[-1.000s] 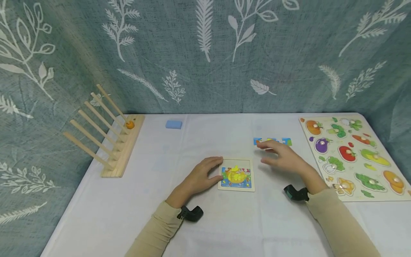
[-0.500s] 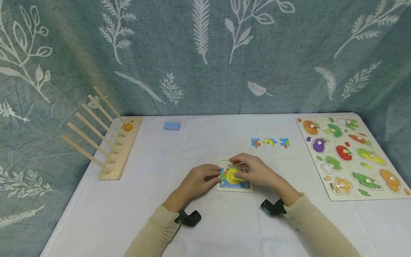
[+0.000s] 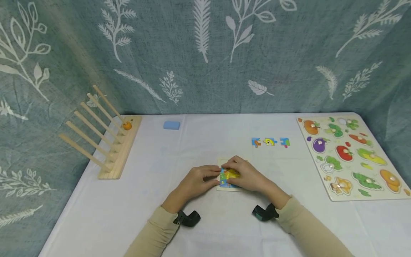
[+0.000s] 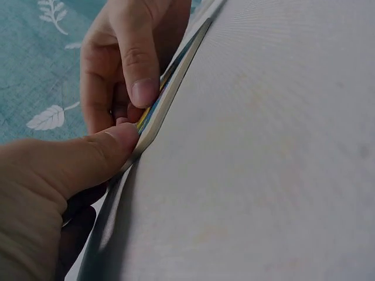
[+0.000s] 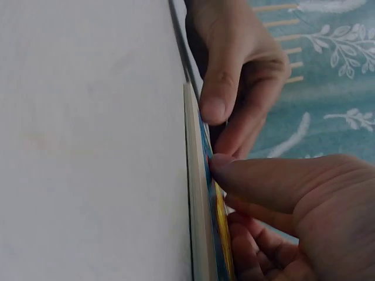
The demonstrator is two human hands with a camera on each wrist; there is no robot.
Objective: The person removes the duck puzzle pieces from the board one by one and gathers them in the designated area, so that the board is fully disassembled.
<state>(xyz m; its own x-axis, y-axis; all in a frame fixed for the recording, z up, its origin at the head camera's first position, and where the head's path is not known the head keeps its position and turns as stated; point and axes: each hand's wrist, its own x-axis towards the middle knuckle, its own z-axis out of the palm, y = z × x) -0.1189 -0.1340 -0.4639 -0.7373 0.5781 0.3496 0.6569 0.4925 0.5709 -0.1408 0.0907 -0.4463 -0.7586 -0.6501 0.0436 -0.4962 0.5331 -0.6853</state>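
A small wooden jigsaw puzzle board (image 3: 232, 189) lies on the table, its picture a yellow shape on blue. Along its left side, my left hand (image 3: 199, 181) holds the edge, thumb at the near corner and fingers farther back. My right hand (image 3: 245, 175) covers the board's right part. Its thumb and bent fingertips stand around a yellow puzzle piece (image 5: 221, 208), which they mostly hide. Both thumbs come close together over the board in the left wrist view. Behind the board, three loose puzzle pieces (image 3: 269, 141) lie in a row.
At the right lies a vegetable peg puzzle (image 3: 345, 173). A wooden rack (image 3: 120, 160) with slanting pegs stands at the left, an orange bead (image 3: 127, 125) on its rear peg. A blue block (image 3: 171, 125) sits near the back edge, before a patterned curtain (image 3: 224, 71).
From beside the loose pieces, my right hand has moved left and nearer onto the puzzle board, and its fingers have closed in there. My left hand stays at the board's left edge.
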